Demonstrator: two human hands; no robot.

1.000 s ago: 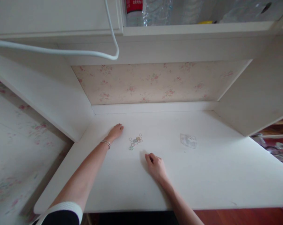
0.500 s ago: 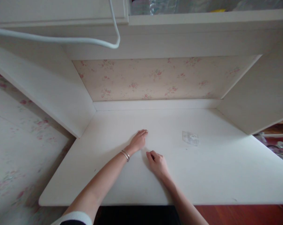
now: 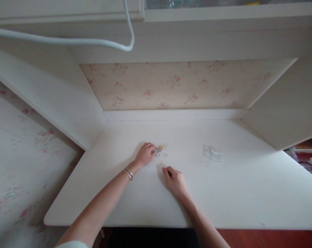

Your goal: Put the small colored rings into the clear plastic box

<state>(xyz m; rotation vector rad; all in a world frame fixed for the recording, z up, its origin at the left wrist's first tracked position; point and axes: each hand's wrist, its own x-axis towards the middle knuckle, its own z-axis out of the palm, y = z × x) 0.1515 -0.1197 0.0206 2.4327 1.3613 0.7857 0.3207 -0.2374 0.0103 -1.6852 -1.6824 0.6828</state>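
Head view: clear packet (image 3: 212, 153) right of rings (image 3: 160, 148).

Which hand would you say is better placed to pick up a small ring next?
Probably the left hand: it is right beside the small rings, whereas the right hand sits loosely curled, clearly apart from them.

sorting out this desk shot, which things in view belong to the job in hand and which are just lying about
In the job:
small thin rings
left hand, at them
right hand, resting nearby

Apparently not part of it:
clear plastic bag, untouched
white cable or tube, overhead
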